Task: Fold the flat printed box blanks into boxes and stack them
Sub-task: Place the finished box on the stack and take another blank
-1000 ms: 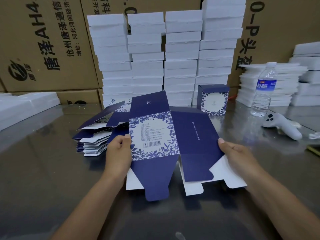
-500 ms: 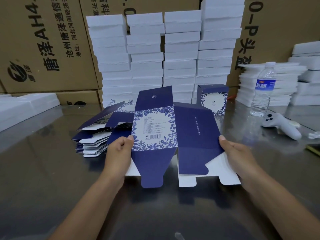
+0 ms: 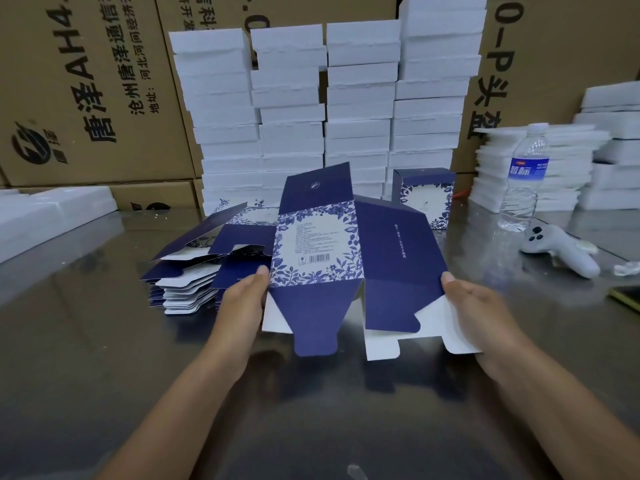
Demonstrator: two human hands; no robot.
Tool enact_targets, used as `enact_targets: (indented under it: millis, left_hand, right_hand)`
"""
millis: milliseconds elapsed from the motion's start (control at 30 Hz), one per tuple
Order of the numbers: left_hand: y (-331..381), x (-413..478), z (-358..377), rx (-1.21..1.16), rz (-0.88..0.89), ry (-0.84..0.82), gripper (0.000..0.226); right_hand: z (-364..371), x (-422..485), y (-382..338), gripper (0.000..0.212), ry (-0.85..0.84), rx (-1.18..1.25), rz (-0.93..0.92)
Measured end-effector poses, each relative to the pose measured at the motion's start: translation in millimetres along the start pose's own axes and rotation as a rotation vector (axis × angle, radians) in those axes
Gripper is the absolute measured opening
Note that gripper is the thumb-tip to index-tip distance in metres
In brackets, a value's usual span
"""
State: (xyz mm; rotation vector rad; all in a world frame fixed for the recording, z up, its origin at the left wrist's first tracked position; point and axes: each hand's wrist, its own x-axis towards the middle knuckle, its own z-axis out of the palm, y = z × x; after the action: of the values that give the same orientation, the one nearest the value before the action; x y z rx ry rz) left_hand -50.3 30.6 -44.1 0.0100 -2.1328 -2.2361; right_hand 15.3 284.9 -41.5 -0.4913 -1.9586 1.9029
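Head view is showing me holding one box blank (image 3: 346, 265) just above the table (image 3: 86, 341), tilted up toward me. My left hand (image 3: 242, 299) is pinching its left edge, with the thumb on the floral panel and the fingers going underneath. My right hand (image 3: 474, 313) is gripping the right edge the same way, thumb lying on the plain navy panel. Both hands are closing on the card and carrying nothing else.

I am judging the job as barely begun. Only one folded box (image 3: 424, 197) is standing upright behind the blank, at the foot of the foam blocks (image 3: 360, 109), so no stack of boxes is forming yet. A thick pile of flat blanks (image 3: 194, 271) is lying just beside my left hand, waiting. The blank I am holding is bending a little along its creases, with its white inside showing at the lower flaps, but no flap is tucking in.

The card is looking thin, stiff and smooth, navy with a blue leaf print and a barcode. Its flaps are ending in rounded tabs and notches. The table is gleaming like polished metal and reflecting my arms, and the foam blocks are looking matte and white.
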Motion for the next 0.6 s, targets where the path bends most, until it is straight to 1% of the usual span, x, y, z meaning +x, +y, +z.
enact_targets:
  millis: [100, 200, 233, 300, 333, 367, 400, 467, 533, 600]
  left_hand:
    - [0, -3, 0, 0.114, 0.092, -0.008, 0.040]
    - [2, -3, -4, 0.117, 0.125, 0.002, 0.043]
    - [2, -3, -5, 0.108, 0.122, 0.000, 0.043]
    - [3, -4, -4, 0.113, 0.113, -0.013, 0.044]
    - [2, -4, -4, 0.121, 0.105, -0.025, 0.044]
    - [2, -5, -3, 0.128, 0.095, -0.044, 0.044]
    - [1, -6, -2, 0.131, 0.090, -0.067, 0.044]
    - [0, -6, -2, 0.145, 0.087, -0.106, 0.046]
    - [-1, -7, 0, 0.137, 0.061, -0.118, 0.046]
    - [0, -7, 2, 0.087, 0.006, -0.113, 0.041]
  right_hand:
    - [0, -1, -2, 0.035, 0.003, 0.028, 0.012]
    - [2, 0, 0, 0.036, -0.004, 0.010, -0.004]
    - [4, -1, 1, 0.032, 0.023, -0.043, -0.055]
    - [6, 1, 7, 0.007, 0.110, -0.233, -0.226]
    - [7, 1, 10, 0.017, 0.126, -0.320, -0.294]
    - [7, 1, 13, 0.028, 0.106, -0.387, -0.348]
    - [7, 0, 14, 0.032, 0.074, -0.435, -0.364]
    - [8, 1, 16, 0.031, -0.004, -0.533, -0.343]
    - [7, 2, 20, 0.043, -0.091, -0.651, -0.301]
    - [6, 3, 22, 0.055, -0.145, -0.720, -0.302]
